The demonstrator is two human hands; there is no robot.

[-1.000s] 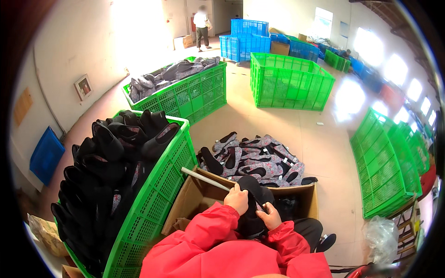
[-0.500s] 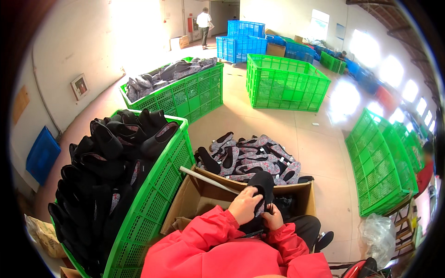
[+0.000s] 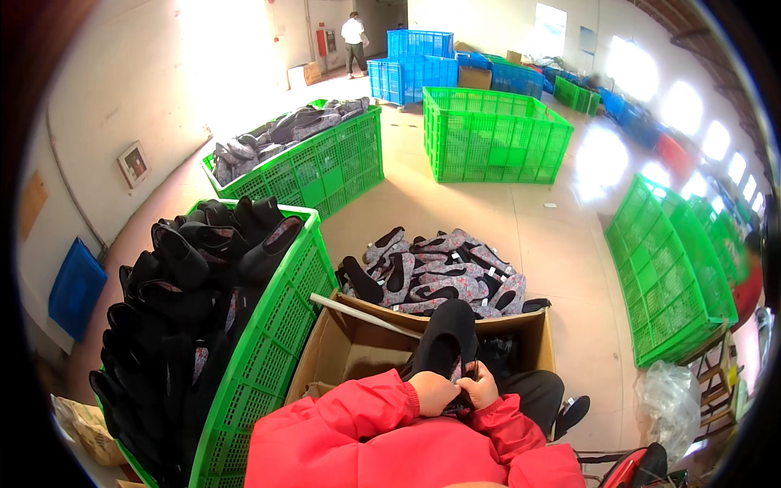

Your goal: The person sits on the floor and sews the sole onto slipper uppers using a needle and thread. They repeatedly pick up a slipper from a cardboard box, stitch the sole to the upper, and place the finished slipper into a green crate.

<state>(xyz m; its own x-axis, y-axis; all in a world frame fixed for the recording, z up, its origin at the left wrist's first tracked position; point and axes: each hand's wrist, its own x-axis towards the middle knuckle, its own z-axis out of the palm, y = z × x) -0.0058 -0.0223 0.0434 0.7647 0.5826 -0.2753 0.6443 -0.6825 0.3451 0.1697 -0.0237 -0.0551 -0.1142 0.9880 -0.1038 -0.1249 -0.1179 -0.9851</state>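
Note:
A black fabric shoe (image 3: 446, 332) stands toe-up in front of my chest, over the near part of an open cardboard box (image 3: 537, 346). My left hand (image 3: 435, 392) is closed round the shoe's lower left side. My right hand (image 3: 481, 385) pinches the right edge of its opening, where a patterned lining shows. Fingertips of both hands nearly meet, and whatever small part lies between them is hidden. Beyond the box lies a heap of grey, flower-patterned shoe pieces (image 3: 443, 268), some with black soles and white tags.
At my left a green crate (image 3: 268, 350) is heaped with black shoes (image 3: 183, 268). Another green crate (image 3: 342, 163) behind it holds grey pieces. More green crates (image 3: 496, 146) (image 3: 659, 276) stand ahead and right. Clear plastic bags (image 3: 671, 407) lie lower right. A person (image 3: 354, 41) walks far off.
The shoe has turned upright, its toe now pointing away from me. My left hand has slid from its upper part down to its lower side. The distant person has shifted slightly.

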